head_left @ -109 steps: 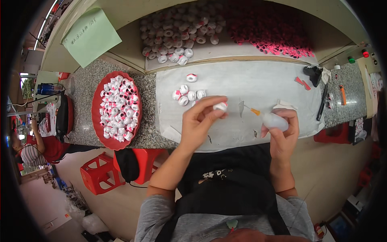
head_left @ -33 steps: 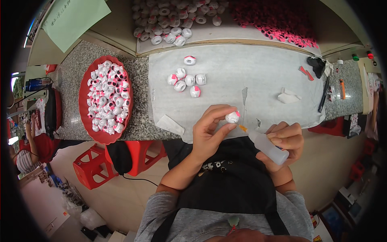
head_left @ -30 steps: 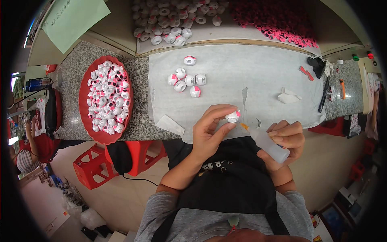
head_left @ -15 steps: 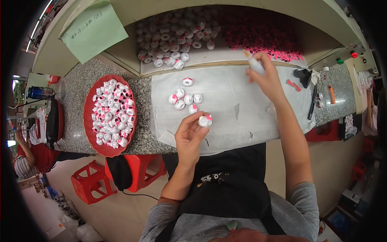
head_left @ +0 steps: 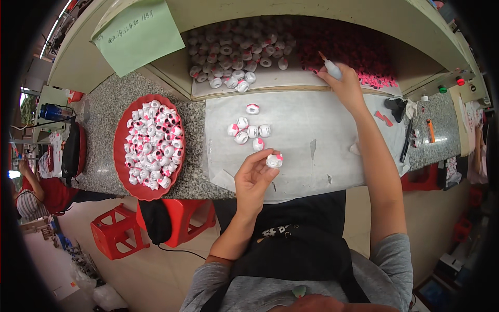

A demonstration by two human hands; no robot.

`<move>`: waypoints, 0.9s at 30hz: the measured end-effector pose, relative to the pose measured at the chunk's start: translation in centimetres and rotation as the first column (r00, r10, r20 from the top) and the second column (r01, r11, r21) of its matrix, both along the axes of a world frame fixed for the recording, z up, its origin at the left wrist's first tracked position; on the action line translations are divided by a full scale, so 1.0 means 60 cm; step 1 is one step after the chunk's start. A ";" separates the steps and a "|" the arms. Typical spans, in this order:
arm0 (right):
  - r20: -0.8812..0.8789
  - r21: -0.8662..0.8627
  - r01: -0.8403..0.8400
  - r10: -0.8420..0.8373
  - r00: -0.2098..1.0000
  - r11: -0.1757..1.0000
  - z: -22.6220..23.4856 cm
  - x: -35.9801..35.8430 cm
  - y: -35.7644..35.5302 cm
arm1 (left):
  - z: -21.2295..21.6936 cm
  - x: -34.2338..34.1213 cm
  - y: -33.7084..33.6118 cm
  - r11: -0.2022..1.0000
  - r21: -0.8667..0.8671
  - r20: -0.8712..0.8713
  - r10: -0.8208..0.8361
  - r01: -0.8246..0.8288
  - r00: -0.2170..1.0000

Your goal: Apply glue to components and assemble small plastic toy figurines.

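since half a second ago the right hand [head_left: 345, 88] has stretched a little further along the back of the bench, carrying the small squeeze bottle [head_left: 332, 68] to the edge of the pink pile, while the left hand [head_left: 253, 179] stays low near the body with its bead.

the grey speckled worktop [head_left: 101, 156] spans the view, with a pale sheet [head_left: 322, 119] spread over its middle. behind it a recessed shelf holds a heap of white beads [head_left: 234, 57] on the left and a heap of pink pieces [head_left: 343, 47] on the right. a green paper note [head_left: 138, 34] hangs on the shelf front at the left. a red oval tray [head_left: 120, 171], full of white-and-pink beads, sits on the worktop left of the sheet. a red stool [head_left: 112, 234] stands on the floor below.

on the sheet a small cluster of finished beads [head_left: 248, 132] lies near the centre, with one more bead [head_left: 252, 108] apart just behind it. tools, among them a black pen [head_left: 406, 140], lie at the right end.

the right hand is closed round the squeeze bottle, its orange tip pointing up and away. the left hand pinches a single white bead with a pink bow [head_left: 274, 160] between thumb and fingertips, held above the front part of the sheet, just in front of the cluster.
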State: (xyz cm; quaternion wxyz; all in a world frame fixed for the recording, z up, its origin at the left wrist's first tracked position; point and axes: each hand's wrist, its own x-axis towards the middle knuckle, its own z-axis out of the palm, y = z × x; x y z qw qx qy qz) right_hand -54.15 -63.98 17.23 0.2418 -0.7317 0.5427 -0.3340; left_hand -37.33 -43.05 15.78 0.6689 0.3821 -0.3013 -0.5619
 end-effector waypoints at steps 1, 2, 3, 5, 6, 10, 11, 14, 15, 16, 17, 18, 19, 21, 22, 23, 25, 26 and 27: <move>0.154 0.106 -0.015 -0.001 0.988 0.994 0.002 -0.005 0.005 | 0.000 -0.003 -0.001 1.000 0.002 -0.002 -0.001 0.001 1.000; 0.206 0.204 -0.030 -0.013 0.978 0.978 0.016 -0.006 0.015 | 0.000 -0.005 -0.003 1.000 0.000 -0.010 -0.017 0.017 1.000; 0.207 0.205 -0.026 -0.018 0.978 0.978 0.019 -0.009 0.022 | 0.000 -0.008 -0.004 0.999 -0.003 -0.017 -0.033 0.033 0.999; 0.515 0.271 -0.197 0.031 0.856 0.942 0.025 -0.016 0.039 | 0.003 -0.013 -0.005 0.999 -0.006 -0.022 -0.046 0.046 0.999; 0.517 0.273 -0.198 0.030 0.855 0.942 0.029 -0.016 0.055 | 0.002 -0.015 -0.005 0.999 -0.008 -0.026 -0.049 0.049 0.998; 0.723 0.397 -0.397 -0.015 0.691 0.828 0.050 0.001 0.163 | 0.002 -0.025 -0.006 0.999 -0.047 -0.040 -0.028 0.026 0.999; 0.716 0.410 -0.400 -0.018 0.698 0.820 0.046 0.004 0.189 | 0.000 -0.033 -0.007 0.994 -0.104 -0.020 -0.027 0.025 0.999; 0.679 0.391 -0.375 0.012 0.734 0.840 0.027 0.020 0.239 | -0.002 -0.052 -0.008 0.984 -0.162 0.029 -0.073 0.076 0.997; 0.641 0.354 -0.348 0.046 0.766 0.868 0.018 0.021 0.247 | -0.003 -0.056 -0.010 0.978 -0.167 0.054 -0.119 0.126 0.991; 0.645 0.359 -0.345 0.037 0.763 0.867 0.010 0.019 0.252 | -0.007 -0.056 -0.012 0.966 -0.195 0.148 -0.140 0.168 0.979; 0.662 0.324 -0.328 0.035 0.749 0.888 0.003 0.019 0.258 | -0.007 -0.053 -0.009 0.966 -0.191 0.150 -0.144 0.172 0.978; 0.677 0.289 -0.308 0.034 0.735 0.906 -0.001 0.018 0.263 | -0.005 -0.051 -0.005 0.974 -0.154 0.092 -0.156 0.169 0.983; 0.679 0.292 -0.305 0.028 0.733 0.906 -0.002 0.016 0.268 | -0.005 -0.048 -0.002 0.979 -0.116 0.032 -0.166 0.168 0.986; 0.750 0.393 -0.304 -0.111 0.652 0.868 -0.005 0.008 0.272 | -0.008 -0.045 -0.003 0.984 -0.107 0.044 -0.136 0.140 0.990; 0.750 0.394 -0.303 -0.113 0.652 0.868 -0.004 0.002 0.273 | -0.010 -0.044 -0.003 0.989 -0.100 0.055 -0.106 0.111 0.993; 0.749 0.360 -0.309 -0.075 0.659 0.880 -0.002 -0.005 0.272 | -0.010 -0.044 -0.002 0.989 -0.098 0.056 -0.103 0.108 0.993; 0.747 0.327 -0.318 -0.037 0.664 0.890 0.005 -0.010 0.276 | -0.011 -0.043 -0.001 0.992 -0.076 0.036 -0.096 0.099 0.995; 0.751 0.343 -0.310 -0.061 0.657 0.886 0.010 -0.011 0.283 | -0.011 -0.044 0.000 0.992 -0.073 0.037 -0.097 0.099 0.995; 0.755 0.360 -0.302 -0.086 0.650 0.882 0.013 -0.012 0.287 | -0.010 -0.046 -0.001 0.992 -0.095 0.097 -0.076 0.086 0.992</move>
